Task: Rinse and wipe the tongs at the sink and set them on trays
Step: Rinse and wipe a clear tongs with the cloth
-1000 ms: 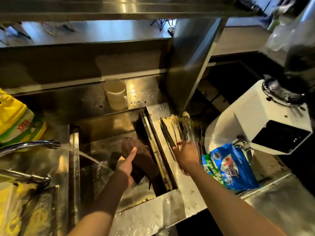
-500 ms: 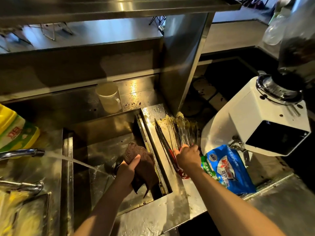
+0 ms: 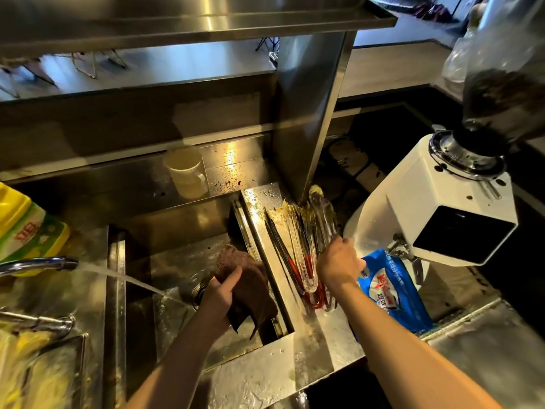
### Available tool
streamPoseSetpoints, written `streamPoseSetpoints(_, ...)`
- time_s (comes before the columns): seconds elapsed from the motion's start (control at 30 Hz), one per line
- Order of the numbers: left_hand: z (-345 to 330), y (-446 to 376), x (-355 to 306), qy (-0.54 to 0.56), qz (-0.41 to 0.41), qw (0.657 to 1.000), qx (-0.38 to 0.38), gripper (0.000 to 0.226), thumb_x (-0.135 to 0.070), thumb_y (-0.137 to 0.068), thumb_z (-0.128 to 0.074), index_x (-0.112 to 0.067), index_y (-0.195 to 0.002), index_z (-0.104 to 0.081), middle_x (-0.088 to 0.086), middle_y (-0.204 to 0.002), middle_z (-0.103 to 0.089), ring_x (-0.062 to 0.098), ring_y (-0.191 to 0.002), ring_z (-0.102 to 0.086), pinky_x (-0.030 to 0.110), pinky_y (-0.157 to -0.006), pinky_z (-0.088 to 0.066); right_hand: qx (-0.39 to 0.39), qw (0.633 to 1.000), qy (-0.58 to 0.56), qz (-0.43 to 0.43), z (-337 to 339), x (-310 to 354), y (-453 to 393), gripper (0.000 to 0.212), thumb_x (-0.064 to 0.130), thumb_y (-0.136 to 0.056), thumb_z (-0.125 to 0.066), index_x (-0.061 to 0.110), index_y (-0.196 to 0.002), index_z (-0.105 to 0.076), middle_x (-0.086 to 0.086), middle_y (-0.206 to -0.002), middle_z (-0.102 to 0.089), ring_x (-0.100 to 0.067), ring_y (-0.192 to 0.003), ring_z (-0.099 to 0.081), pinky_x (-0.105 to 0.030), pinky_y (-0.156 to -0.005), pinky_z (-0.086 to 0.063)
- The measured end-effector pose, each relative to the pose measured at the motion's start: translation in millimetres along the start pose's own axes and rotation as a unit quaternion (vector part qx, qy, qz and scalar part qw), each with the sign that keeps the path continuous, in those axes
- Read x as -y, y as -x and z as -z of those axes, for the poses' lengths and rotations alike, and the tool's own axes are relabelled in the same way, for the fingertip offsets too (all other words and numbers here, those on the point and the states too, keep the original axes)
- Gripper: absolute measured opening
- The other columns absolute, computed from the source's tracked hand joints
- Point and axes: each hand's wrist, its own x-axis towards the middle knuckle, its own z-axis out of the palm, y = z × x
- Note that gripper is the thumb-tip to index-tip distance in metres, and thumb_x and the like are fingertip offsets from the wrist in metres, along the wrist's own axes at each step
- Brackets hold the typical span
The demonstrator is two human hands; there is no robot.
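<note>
From your head camera, your left hand (image 3: 219,293) is over the steel sink (image 3: 182,261), its fingers curled round a brown cloth (image 3: 247,286) that hangs down against the sink's right wall. Water runs from the faucet (image 3: 44,264) at the left in an arc into the basin, landing just left of that hand.

The tongs (image 3: 298,246) lie in a bundle on the wet steel table (image 3: 321,335) to the right of the sink, just beside its edge. Their long axis runs from near you away toward the back: the joined ends, some with red grips, point toward you, and the spread tips point away, fanning out toward the steel post (image 3: 309,113). Some are dark metal, others clear plastic.

Your right hand (image 3: 339,264) is on the right side of the bundle, near its nearer half, back of the hand up. Its fingers bend down over the tongs, but you cannot tell whether they grip them or only touch them.

Just right of that hand lies a blue bag (image 3: 395,293), and beyond it stands a white coffee grinder (image 3: 436,219). A pale plastic jug (image 3: 185,172) sits on the ledge behind the sink, and a yellow-green bottle (image 3: 26,228) stands at the far left.
</note>
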Motion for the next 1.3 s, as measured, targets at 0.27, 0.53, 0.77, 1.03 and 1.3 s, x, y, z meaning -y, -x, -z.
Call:
streamPoseSetpoints(0.27, -3, 18, -21, 0.052, -0.02, 0.998, 0.012, 0.025, -0.022, -0.091, -0.071, -0.012, -0.114, -0.069, 0.017, -0.108, -0.075, 0.038, -0.095, -0.072, 0.044, -0.064, -0.062, 0.024, 0.993, -0.073, 0.089, 28, 45, 29, 0.046, 0.024, -0.094, -0.063, 0.019, -0.137, -0.047, -0.016, -0.136, -0.037, -0.033, -0.12, -0.043, -0.036, -0.095, -0.042)
streamPoseSetpoints(0.53, 45, 39, -41, 0.135, -0.035, 0.99, -0.021, 0.039, -0.037, -0.094, -0.064, -0.004, -0.114, -0.066, 0.015, -0.088, -0.08, 0.029, -0.073, -0.078, 0.036, -0.053, -0.061, 0.347, 0.875, -0.314, 0.126, 37, 89, 96, 0.028, 0.042, -0.1, -0.05, 0.043, -0.127, -0.042, -0.018, -0.112, -0.066, -0.029, -0.083, -0.072, -0.033, -0.052, -0.057)
streamPoseSetpoints(0.77, 132, 49, -49, 0.157, -0.151, 0.974, -0.065, 0.021, -0.032, -0.1, -0.057, -0.022, -0.106, -0.075, 0.012, -0.122, -0.073, 0.029, -0.101, -0.075, 0.048, -0.09, -0.058, 0.496, 0.808, -0.298, 0.11, -11, 110, 143, 0.037, 0.009, -0.088, -0.068, 0.022, -0.121, -0.055, -0.002, -0.079, -0.07, -0.011, -0.056, -0.062, -0.025, -0.043, -0.046)
streamPoseSetpoints(1.03, 144, 51, -92, 0.121, -0.166, 0.97, -0.131, 0.043, -0.038, -0.098, -0.057, -0.009, -0.129, -0.063, 0.023, -0.123, -0.068, 0.035, -0.107, -0.071, 0.047, -0.089, -0.059, 0.545, 0.801, -0.23, 0.088, -43, 135, 185, 0.019, 0.003, -0.087, -0.057, 0.0, -0.106, -0.06, -0.006, -0.079, -0.068, -0.012, -0.051, -0.056, -0.026, -0.044, -0.045)
streamPoseSetpoints(1.3, 152, 38, -112, 0.071, -0.138, 0.984, -0.086, 0.019, -0.018, -0.1, -0.055, -0.019, -0.113, -0.068, 0.021, -0.132, -0.065, 0.03, -0.111, -0.065, 0.051, -0.103, -0.048, 0.563, 0.776, -0.26, 0.112, -38, 144, 187, 0.012, -0.001, -0.078, -0.05, -0.003, -0.086, -0.059, 0.001, -0.055, -0.059, -0.013, -0.042, -0.052, -0.023, -0.041, -0.043)
